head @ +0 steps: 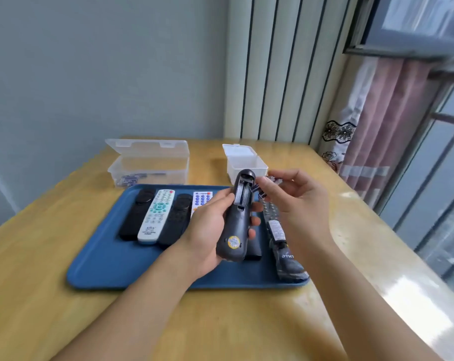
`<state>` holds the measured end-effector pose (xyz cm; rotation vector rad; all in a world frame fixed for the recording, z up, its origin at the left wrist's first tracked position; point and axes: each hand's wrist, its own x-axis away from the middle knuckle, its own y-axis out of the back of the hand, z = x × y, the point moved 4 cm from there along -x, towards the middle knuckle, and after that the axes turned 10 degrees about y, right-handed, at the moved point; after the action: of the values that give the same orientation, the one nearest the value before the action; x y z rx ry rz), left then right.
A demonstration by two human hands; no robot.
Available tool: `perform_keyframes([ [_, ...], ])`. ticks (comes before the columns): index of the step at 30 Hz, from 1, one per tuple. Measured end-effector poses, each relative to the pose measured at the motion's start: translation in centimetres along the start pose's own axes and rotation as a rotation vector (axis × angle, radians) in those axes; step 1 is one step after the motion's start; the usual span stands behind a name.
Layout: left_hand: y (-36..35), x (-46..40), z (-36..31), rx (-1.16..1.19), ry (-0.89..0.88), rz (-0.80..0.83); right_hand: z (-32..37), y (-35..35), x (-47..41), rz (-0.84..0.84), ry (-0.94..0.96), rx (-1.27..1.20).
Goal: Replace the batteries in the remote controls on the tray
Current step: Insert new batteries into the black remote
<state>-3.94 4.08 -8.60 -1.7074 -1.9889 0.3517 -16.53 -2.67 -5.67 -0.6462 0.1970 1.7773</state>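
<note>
Your left hand (210, 225) grips the dark remote (237, 217) above the tray (103, 267), open battery bay up, long axis pointing away. Your right hand (293, 194) pinches small dark items, seemingly batteries (257, 190), just right of the bay.

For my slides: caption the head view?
Left hand holds a dark remote back-up over the blue tray; right hand works at its open battery bay.

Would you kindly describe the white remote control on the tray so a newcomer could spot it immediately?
Start at the blue tray on the wooden table. Along its far left side, remotes lie side by side; the white remote is second from the left, between two black remotes. It alone there has a white body with teal buttons and a red button at its far end.
</note>
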Motion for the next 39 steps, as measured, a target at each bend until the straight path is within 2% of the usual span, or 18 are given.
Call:
perform_keyframes([
  [6, 0.0, -0.3, 0.1, -0.024, -0.061, -0.002, 0.2, -0.9, 0.6, 0.070, 0.101, 0.160],
  [14, -0.2, -0.2, 0.3, -0.056, -0.107, 0.008, 0.1, -1.2, 1.2, 0.062, 0.172, 0.181],
  [21, 0.0, -0.2, 0.3, -0.231, -0.127, 0.025, -0.2, -0.3, -0.2, 0.086, 0.091, 0.169],
  [25, -0.1, -0.1, 0.2, -0.286, -0.163, 0.014, 0.0, -0.2, -0.3, 0.096, 0.105, 0.209],
  [30, -0.6, 0.0, 0.6, -0.339, -0.189, 0.014, -0.2, -0.5, 0.2, 0.082, 0.138, 0.363],
  [39, -0.6, 0.4, 0.5, -0.366, -0.264, -0.129, 0.0, -2.4, 1.1, 0.168, 0.199, 0.459],
])
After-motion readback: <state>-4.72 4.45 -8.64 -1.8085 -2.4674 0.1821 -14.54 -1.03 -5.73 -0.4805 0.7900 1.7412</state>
